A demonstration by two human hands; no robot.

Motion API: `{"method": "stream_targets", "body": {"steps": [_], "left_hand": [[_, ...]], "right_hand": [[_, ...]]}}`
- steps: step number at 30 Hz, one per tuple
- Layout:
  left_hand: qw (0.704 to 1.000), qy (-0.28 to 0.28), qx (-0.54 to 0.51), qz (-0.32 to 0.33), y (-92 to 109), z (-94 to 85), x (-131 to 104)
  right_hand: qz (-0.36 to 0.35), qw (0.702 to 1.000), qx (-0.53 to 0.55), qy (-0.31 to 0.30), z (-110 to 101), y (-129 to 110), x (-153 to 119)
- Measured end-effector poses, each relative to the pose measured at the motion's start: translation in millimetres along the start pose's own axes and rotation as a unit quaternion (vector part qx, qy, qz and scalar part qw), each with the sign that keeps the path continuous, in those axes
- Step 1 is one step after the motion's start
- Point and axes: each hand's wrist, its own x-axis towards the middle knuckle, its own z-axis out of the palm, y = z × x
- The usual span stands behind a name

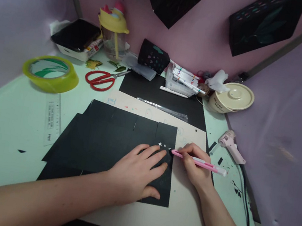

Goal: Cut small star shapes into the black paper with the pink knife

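Observation:
My left hand [143, 170] lies flat on a black card sheet [98, 131], its fingers spread. In my right hand [194, 167] is a slim pink craft knife [203, 163], gripped like a pen. The knife's tip touches or hovers just above the card near its right edge; which one I cannot tell. Beside the tip, a small star-shaped cutout [160, 144] and other tiny cutouts show pale in the card. Slits run in from the card's upper edge. Underneath is a pale board [179, 219] with faint drawn marks.
Red-handled scissors [101, 81], a roll of yellow tape [49, 73] and a clear ruler [52, 121] lie to the left. A box of white markers [182, 79] stands at the back. On the right are a lidded cream pot [231, 98] and a pink glue gun [232, 146] with its cord.

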Motion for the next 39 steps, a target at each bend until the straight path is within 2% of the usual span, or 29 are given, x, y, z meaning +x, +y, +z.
{"method": "stream_targets", "body": {"steps": [11, 16, 23, 28, 34, 39], "left_hand": [[1.0, 0.004, 0.004, 0.005, -1, 0.3, 2], [1.0, 0.003, 0.002, 0.006, -2, 0.3, 1], [1.0, 0.002, 0.006, 0.007, -1, -0.9, 0], [1.0, 0.003, 0.009, 0.001, -3, -0.8, 2], [1.0, -0.009, 0.023, -0.013, -7, -3.7, 4], [0.999, -0.014, 0.041, -0.001, -5, -4.5, 4]], "right_hand": [[0.019, 1.0, -0.001, -0.007, -1, 0, 0], [0.048, 0.999, 0.015, 0.001, -4, 3, 0], [0.088, 0.991, 0.083, 0.058, -4, 11, 1], [0.101, 0.983, 0.121, 0.091, -3, 5, 3], [0.074, 0.995, 0.036, 0.052, -3, -6, 2], [0.051, 0.997, -0.016, 0.049, 0, -8, 0]]}}
